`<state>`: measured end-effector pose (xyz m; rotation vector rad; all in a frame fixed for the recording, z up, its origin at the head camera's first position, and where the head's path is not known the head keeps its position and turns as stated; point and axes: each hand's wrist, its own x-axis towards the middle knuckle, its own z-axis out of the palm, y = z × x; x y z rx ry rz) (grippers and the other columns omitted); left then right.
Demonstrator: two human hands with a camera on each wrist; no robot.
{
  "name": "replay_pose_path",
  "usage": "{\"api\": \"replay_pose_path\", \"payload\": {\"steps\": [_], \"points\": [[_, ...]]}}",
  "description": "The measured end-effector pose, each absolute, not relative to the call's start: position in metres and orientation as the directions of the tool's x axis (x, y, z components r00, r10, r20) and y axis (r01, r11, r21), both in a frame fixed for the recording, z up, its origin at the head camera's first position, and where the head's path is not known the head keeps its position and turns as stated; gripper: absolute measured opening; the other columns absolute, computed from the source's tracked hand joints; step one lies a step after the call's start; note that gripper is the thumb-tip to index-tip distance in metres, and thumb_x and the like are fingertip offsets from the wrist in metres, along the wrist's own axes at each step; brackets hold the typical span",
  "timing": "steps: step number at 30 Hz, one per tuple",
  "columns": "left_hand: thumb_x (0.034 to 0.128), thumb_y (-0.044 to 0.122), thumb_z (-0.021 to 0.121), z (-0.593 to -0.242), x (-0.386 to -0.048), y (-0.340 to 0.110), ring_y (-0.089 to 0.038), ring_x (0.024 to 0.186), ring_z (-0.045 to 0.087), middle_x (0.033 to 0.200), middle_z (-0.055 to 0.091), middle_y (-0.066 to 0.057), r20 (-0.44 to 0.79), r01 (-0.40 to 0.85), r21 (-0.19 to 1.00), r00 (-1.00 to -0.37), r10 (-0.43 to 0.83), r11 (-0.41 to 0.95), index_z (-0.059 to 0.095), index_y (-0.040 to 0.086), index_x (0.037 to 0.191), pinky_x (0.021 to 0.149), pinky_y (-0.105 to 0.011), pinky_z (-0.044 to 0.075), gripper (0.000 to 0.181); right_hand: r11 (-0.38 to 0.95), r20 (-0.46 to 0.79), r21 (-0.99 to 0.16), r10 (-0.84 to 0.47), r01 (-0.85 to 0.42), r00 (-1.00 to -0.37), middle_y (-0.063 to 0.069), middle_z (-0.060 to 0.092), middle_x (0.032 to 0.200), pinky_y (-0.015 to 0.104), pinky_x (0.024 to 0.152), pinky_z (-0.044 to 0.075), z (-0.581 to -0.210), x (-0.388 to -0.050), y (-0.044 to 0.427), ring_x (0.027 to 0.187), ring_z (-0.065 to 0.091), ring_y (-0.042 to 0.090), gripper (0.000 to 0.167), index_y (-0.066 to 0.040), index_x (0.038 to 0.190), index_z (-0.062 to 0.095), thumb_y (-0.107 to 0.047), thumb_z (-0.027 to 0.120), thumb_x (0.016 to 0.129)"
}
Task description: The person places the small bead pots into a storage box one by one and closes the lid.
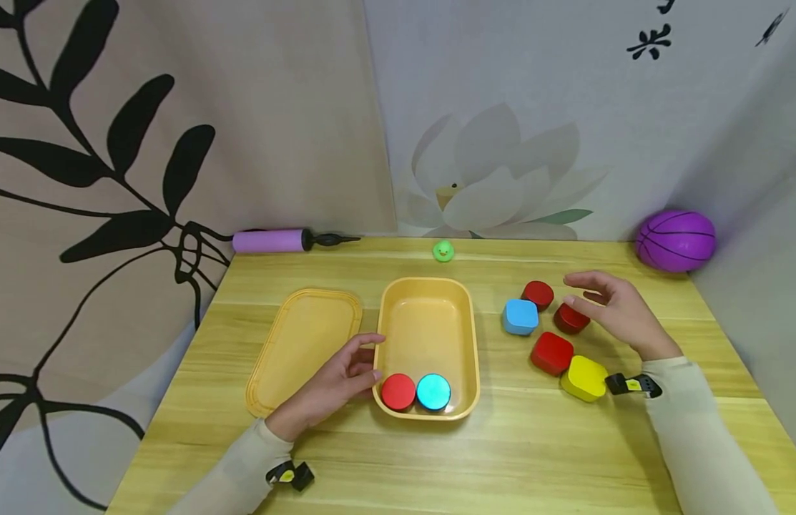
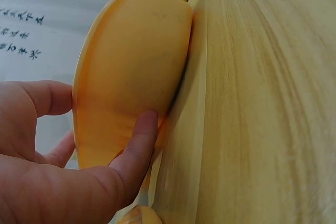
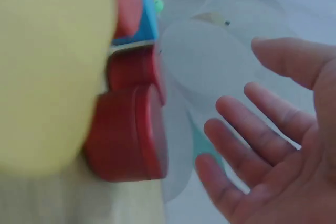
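A yellow-orange plastic box (image 1: 427, 322) stands mid-table, with a red round piece (image 1: 398, 393) and a turquoise round piece (image 1: 433, 392) inside near its front end. My left hand (image 1: 336, 379) touches the left side of the box; in the left wrist view the thumb (image 2: 139, 142) rests on its outer wall and a finger reaches the rim. My right hand (image 1: 619, 311) hovers with spread fingers over a dark red round block (image 1: 570, 319), holding nothing. Around it lie another red round block (image 1: 538, 295), a blue block (image 1: 521, 317), a red rounded block (image 1: 552, 353) and a yellow block (image 1: 584, 378).
A matching lid (image 1: 307, 343) lies left of the box. Along the back edge are a purple pump (image 1: 269, 241), a small green ball with a face (image 1: 443, 251) and a purple basketball (image 1: 676, 241) at the right corner. Patterned walls stand behind the wooden table (image 1: 500, 465).
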<state>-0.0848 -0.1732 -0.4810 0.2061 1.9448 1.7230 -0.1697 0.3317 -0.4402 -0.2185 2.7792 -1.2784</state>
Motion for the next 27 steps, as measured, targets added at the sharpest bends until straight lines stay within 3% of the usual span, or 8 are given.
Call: {"api": "replay_pose_path", "payload": {"steps": [2,7,10,18,27], "points": [[0.106,0.017,0.066,-0.481,-0.084,-0.173,-0.029,0.126,0.056,0.152,0.045,-0.022,-0.285,-0.229,0.957,-0.848,0.447,0.176,0.036,0.018,0.162,0.095,-0.04,0.061,0.063,0.647,-0.035,-0.759,-0.151,-0.072,-0.988,0.012,0.063,0.146,0.004,0.101,0.043,-0.445,-0.169,0.337,0.122,0.055,-0.006,0.053,-0.009,0.145,0.061,-0.041,0.07,0.103],[0.106,0.017,0.066,-0.482,-0.084,-0.173,-0.028,0.124,0.057,0.151,0.046,-0.021,-0.287,-0.23,0.957,-0.847,0.447,0.179,0.036,0.019,0.162,0.095,-0.04,0.061,0.063,0.631,-0.078,-0.774,-0.17,-0.048,-0.982,0.02,0.058,0.15,0.003,0.094,0.046,-0.457,-0.168,0.349,0.135,0.057,0.031,0.057,-0.004,0.149,0.055,-0.037,0.069,0.104],[0.1061,0.017,0.065,-0.482,-0.085,-0.173,-0.027,0.124,0.057,0.152,0.045,-0.022,-0.284,-0.231,0.958,-0.844,0.455,0.17,0.035,0.019,0.162,0.095,-0.04,0.061,0.063,0.616,-0.111,-0.787,-0.188,-0.03,-0.976,0.023,0.055,0.152,0.004,0.09,0.048,-0.464,-0.168,0.355,0.136,0.056,0.042,0.061,-0.002,0.152,0.051,-0.035,0.069,0.104],[0.1063,0.019,0.065,-0.483,-0.085,-0.174,-0.027,0.125,0.058,0.152,0.045,-0.023,-0.275,-0.236,0.961,-0.838,0.471,0.142,0.034,0.018,0.162,0.095,-0.039,0.06,0.064,0.643,-0.216,-0.766,-0.212,0.03,-0.953,0.02,0.053,0.156,0.009,0.089,0.048,-0.476,-0.165,0.363,0.14,0.052,0.042,0.072,-0.007,0.157,0.047,-0.042,0.074,0.1],[0.1065,0.018,0.065,-0.484,-0.086,-0.174,-0.032,0.128,0.057,0.153,0.045,-0.025,-0.27,-0.221,0.962,-0.84,0.47,0.158,0.034,0.016,0.162,0.095,-0.039,0.06,0.064,0.688,-0.219,-0.725,-0.229,0.001,-0.948,0.02,0.056,0.153,0.01,0.089,0.046,-0.48,-0.166,0.366,0.137,0.054,0.041,0.07,-0.009,0.158,0.047,-0.041,0.073,0.101]]}}
